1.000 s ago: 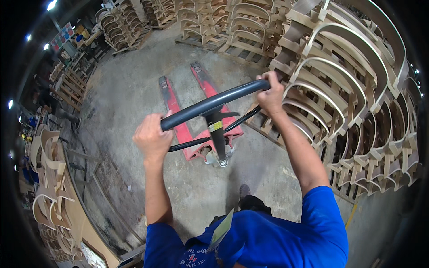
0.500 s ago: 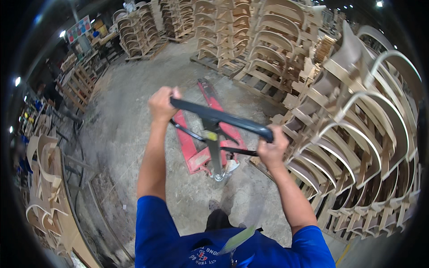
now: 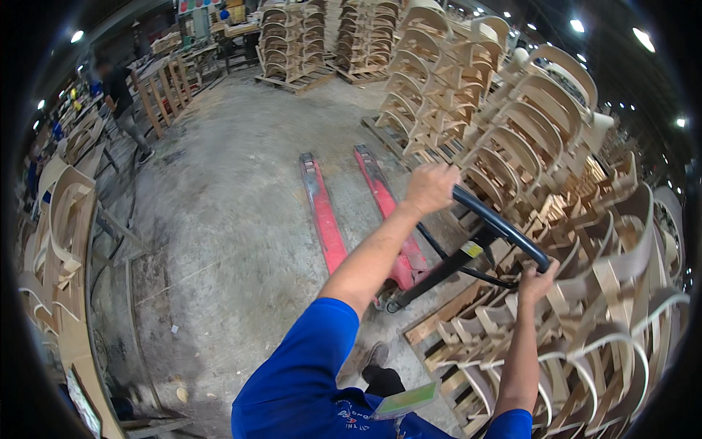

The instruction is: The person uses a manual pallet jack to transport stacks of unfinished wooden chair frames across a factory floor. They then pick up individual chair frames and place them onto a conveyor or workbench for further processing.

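My left hand (image 3: 433,187) is closed round the left end of the black handlebar of a red pallet jack (image 3: 327,227). At the bar's other end, my right hand (image 3: 537,281) grips it beside the stacked wood. The handle tilts to the right, over the edge of the nearest stack. Both red forks point away from me and rest low over the concrete, with nothing on them. My left forearm hides part of the left fork and the jack's body. A shoe of mine (image 3: 374,356) stands just behind the jack's base.
Tall stacks of curved wooden chair frames (image 3: 614,256) line the right side on pallets, close to my right arm. More stacks (image 3: 291,44) stand far ahead. On the left are a workbench with curved parts (image 3: 69,219), a wooden rack (image 3: 162,95) and a person walking (image 3: 121,99).
The handlebar and both my hands have swung to the right. The jack's forks now point more straight ahead. My view has turned, and a person shows more plainly at the left.
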Motion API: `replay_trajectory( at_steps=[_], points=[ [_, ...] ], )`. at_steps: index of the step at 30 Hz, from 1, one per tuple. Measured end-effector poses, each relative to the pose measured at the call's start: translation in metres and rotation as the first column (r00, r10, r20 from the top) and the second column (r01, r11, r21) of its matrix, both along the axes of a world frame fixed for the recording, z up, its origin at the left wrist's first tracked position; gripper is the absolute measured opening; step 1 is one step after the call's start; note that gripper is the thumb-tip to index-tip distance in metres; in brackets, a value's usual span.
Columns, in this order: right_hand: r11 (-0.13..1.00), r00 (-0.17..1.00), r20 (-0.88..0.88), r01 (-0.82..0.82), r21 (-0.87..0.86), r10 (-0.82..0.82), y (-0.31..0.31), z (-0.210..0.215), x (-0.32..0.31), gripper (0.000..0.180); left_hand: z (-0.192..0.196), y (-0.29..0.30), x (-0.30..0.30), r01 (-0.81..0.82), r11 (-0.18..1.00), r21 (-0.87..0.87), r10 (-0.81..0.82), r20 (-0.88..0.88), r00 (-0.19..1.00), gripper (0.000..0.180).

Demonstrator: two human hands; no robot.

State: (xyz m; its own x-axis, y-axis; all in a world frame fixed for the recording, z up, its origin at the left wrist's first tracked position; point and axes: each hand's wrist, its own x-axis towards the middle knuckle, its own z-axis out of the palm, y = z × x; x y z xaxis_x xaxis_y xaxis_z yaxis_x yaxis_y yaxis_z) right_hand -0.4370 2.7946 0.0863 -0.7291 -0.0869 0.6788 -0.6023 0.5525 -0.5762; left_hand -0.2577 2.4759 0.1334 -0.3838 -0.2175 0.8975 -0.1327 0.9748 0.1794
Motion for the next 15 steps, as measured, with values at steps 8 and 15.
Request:
replay_trajectory(
  at_steps=[8, 15],
  points=[
    [0.985, 0.981, 0.159, 0.091, 0.146, -0.114, -0.123, 0.002, -0.181, 0.033, -0.008, -0.076, -0.141, -0.017, 0.991, 0.13, 0.011, 0.051, 0.999, 0.012],
    [0.586, 0.641, 0.33, -0.234, -0.776, 0.693, -0.166, 0.031, -0.434, 0.032, -0.002, -0.102, -0.265, 0.182, 0.958, 0.22, -0.18, -0.03, 0.983, 0.017]
  ],
)
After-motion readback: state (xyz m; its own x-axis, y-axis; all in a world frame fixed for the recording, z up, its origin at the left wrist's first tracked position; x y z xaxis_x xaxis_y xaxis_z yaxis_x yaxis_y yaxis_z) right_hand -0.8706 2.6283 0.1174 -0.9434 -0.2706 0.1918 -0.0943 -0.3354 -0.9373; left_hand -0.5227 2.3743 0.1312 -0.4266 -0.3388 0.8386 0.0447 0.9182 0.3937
